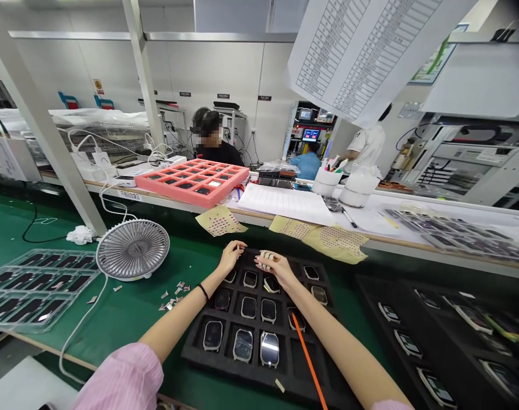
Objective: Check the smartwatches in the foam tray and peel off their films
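A black foam tray (225,357) lies in front of me, with smartwatches in several of its square pockets. At its far edge, my left hand (230,257) has its fingers drawn together; any item in them is too small to make out. My right hand (277,267) is close by on the right, pale covers on some fingertips and fingers curled together. What it pinches, if anything, I cannot make out. Just below it, a smartwatch (271,284) sits tilted in its pocket. A thin orange stick (308,360) lies slanting across the tray's right part.
A grey fan (132,249) stands left, beside a clear tray of dark parts (41,285). Small scraps (174,296) dot the green mat. More black trays (387,341) with watches lie right. The shelf ahead bears a pink foam tray (206,199) and papers (287,202). People sit beyond.
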`<state>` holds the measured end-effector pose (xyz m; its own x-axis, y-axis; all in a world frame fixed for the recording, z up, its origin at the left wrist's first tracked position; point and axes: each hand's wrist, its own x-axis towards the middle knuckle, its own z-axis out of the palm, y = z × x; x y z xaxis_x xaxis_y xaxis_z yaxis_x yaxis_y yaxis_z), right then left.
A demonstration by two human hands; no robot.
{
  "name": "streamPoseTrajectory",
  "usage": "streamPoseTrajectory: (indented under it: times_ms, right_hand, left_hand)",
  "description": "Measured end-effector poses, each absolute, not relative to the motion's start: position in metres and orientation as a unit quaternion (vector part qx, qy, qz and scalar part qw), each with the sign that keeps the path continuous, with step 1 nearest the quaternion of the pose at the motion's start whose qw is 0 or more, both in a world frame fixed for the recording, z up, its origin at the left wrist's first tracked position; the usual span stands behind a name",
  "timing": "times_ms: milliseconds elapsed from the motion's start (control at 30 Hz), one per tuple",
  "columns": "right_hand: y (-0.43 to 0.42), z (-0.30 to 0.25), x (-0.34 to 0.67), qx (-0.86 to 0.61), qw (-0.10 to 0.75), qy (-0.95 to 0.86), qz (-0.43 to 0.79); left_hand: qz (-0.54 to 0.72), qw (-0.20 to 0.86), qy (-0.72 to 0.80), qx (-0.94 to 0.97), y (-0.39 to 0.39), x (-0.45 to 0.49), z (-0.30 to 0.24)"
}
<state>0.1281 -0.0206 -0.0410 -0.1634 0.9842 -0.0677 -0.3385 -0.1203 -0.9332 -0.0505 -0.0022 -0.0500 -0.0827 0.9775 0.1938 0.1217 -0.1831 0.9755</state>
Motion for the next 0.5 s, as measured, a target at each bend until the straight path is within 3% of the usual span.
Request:
streamPoseTrajectory:
  times_ms: [500]
  right_hand:
    - [-0.0157, -0.0511, 0.1301, -0.384, 0.521, -0.416, 0.639]
  left_hand:
    - [0.480, 0.295, 0.546, 0.620, 0.0060, -0.0522, -0.0609]
